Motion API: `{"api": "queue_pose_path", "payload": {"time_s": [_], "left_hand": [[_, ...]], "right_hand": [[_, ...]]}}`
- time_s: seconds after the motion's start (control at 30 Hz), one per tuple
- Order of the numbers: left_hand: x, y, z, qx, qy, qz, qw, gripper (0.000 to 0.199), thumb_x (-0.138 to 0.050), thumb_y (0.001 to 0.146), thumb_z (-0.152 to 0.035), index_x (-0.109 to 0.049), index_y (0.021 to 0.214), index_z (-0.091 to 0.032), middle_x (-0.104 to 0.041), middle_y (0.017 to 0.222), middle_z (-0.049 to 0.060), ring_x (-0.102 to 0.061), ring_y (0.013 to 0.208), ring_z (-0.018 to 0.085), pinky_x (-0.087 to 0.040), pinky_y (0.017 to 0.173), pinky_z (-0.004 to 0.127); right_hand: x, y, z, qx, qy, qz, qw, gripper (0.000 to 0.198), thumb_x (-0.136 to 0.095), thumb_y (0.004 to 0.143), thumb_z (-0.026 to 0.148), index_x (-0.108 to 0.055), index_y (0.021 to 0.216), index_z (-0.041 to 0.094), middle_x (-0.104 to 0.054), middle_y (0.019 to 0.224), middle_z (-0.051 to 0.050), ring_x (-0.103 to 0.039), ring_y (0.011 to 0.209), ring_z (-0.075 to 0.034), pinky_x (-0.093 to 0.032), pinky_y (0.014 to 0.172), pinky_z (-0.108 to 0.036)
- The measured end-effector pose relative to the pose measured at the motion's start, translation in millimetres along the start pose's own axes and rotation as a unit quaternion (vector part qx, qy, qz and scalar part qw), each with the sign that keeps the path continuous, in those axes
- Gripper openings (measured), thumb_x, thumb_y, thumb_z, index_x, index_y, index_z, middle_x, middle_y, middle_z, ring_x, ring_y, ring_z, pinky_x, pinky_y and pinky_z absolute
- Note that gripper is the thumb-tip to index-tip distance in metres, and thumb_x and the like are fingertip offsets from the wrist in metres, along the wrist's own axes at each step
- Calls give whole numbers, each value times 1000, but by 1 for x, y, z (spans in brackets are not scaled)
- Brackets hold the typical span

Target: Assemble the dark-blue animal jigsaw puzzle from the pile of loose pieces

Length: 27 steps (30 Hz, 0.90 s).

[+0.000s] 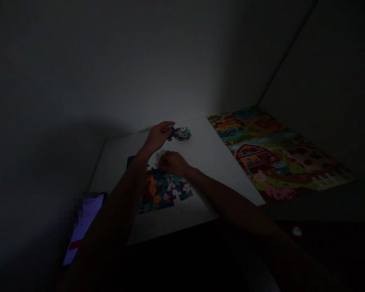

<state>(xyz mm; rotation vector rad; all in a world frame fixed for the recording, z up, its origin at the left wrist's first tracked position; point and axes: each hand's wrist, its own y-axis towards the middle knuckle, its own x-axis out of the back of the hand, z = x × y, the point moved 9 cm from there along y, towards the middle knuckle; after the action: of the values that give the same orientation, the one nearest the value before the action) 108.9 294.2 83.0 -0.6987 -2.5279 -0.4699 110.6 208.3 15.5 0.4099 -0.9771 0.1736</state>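
A partly joined jigsaw puzzle (156, 188), with a rabbit and other animals on dark blue-green, lies on the white table. My left hand (157, 137) reaches past it to the back and pinches a dark blue jigsaw piece (172, 134) between thumb and fingers. That piece is right beside a small pile of loose jigsaw pieces (184, 134). At the puzzle's upper edge rests my right hand (173, 163), its fingers curled down; whatever is under them is hidden. My left forearm covers part of the puzzle's left side.
On the right of the white table (228, 178) lies a colourful picture sheet (261, 158) with a red barn and farm animals. A lit phone (84, 223) stands at the lower left. Walls border the table at the back. The room is very dim.
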Motion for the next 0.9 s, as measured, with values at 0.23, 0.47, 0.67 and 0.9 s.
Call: {"api": "queue_pose_path", "payload": {"time_s": [0.23,0.47,0.67,0.9], "left_hand": [[-32,47,3,-14,71,28,997,37,-55,81,-14,-67,116,-13,-69,92,7,-62,74,15,-49,72,27],[-52,62,16,-3,87,63,994,38,-54,81,-13,-68,117,-12,-70,84,6,-60,68,14,-47,66,26],[-59,64,20,-17,105,68,992,33,-55,81,-13,-70,111,-15,-71,96,8,-63,80,16,-50,73,27],[-54,62,22,-41,137,33,989,29,-61,80,-14,-70,107,-16,-68,108,8,-61,90,17,-50,87,32]], "right_hand": [[3,0,0,-3,15,14,1000,24,-56,93,35,-70,97,16,-69,96,-7,-60,93,-18,-39,81,-28],[2,0,1,12,-9,0,1000,27,-51,94,35,-70,97,16,-69,94,-8,-59,91,-19,-40,81,-30],[2,1,1,17,-2,-8,1000,26,-50,94,33,-70,96,17,-68,94,-8,-59,91,-20,-39,81,-32],[3,1,1,13,8,-15,1000,24,-52,93,32,-70,93,16,-66,90,-7,-58,88,-19,-39,80,-30]]}}
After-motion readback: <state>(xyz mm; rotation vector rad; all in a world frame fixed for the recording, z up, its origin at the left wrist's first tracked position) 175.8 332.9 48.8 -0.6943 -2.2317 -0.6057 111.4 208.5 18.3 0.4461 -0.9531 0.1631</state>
